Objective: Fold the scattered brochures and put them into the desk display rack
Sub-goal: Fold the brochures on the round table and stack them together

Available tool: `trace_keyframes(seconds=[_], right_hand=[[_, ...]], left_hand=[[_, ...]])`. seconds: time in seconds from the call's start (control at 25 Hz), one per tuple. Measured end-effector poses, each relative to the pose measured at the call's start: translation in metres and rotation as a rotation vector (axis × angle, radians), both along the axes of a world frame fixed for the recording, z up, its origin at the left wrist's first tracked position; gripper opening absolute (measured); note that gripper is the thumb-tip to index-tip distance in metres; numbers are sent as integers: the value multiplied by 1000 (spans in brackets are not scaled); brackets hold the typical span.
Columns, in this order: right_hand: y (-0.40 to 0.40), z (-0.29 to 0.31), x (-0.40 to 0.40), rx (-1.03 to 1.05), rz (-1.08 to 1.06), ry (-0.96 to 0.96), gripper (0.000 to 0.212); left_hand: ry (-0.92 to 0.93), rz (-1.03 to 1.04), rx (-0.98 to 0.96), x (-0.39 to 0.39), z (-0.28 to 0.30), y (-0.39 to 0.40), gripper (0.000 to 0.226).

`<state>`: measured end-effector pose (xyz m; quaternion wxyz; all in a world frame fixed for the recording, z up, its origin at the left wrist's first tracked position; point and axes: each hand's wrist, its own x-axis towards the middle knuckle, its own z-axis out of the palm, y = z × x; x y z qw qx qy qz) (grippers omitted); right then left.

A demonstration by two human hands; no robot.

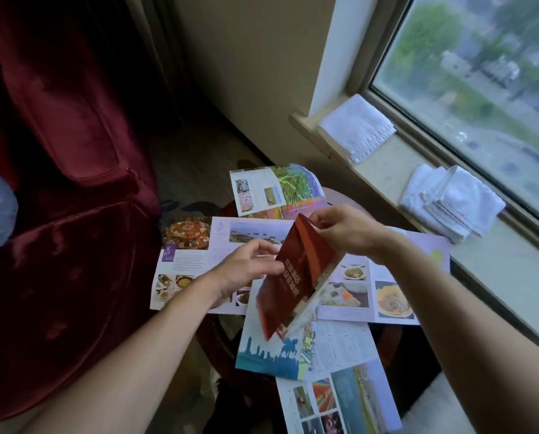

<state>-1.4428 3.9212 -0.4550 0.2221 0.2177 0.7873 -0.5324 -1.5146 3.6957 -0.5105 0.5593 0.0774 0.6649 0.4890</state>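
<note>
left hand (246,270) pinches red brochure (296,277) at 9 o'clock; right hand (343,230) grips 12 o'clock corner | lifted clear of unfolded brochures (346,296), likely for creasing

A deep red velvet armchair (74,183) fills the left side, its cushion dimpled with buttons. Along the pale stone windowsill (424,170) lie two stacks of folded white towels: one flat stack (357,128) near the sill's far corner, a second, thicker stack (449,203) nearer. The window (481,73) looks out on blurred green trees. Patterned carpet (193,170) covers the floor.
</note>
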Motion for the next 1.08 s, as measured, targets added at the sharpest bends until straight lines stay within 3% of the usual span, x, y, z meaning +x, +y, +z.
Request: trace_keyframes(seconds=[0.08,0.24,0.36,0.44,0.56,0.64,0.72,0.8,0.88,0.96,1.08], right_hand=[[-10,-3,0,-63,10,26,25],[-7,-13,4,5,-174,9,23],[-8,-22,16,164,-446,-49,68],[-20,-26,22,184,-534,7,73],[-43,-36,26,-219,-517,-1,42],[-55,-47,26,-404,-575,-21,22],[-60,-53,25,-387,-650,-11,17],[-61,-57,25,-383,-722,-14,22],[-59,-60,28,-368,-735,-21,25],[-55,-65,33,-263,-696,-39,31],[-56,-75,43,48,-513,-55,63]], left_hand=[[-52,20,11,10,-5,5,40],[11,230,-125,12,-17,3,22],[-112,440,-95,8,-24,-2,22],[-144,478,-66,9,-24,-1,23],[-145,459,-54,19,-22,11,21],[24,403,-126,24,-20,19,21],[238,329,-243,27,-22,23,41],[186,383,-258,25,-22,23,53],[58,407,-226,22,-26,20,33],[130,308,-288,20,-31,15,12],[317,100,-414,24,-38,9,10]])
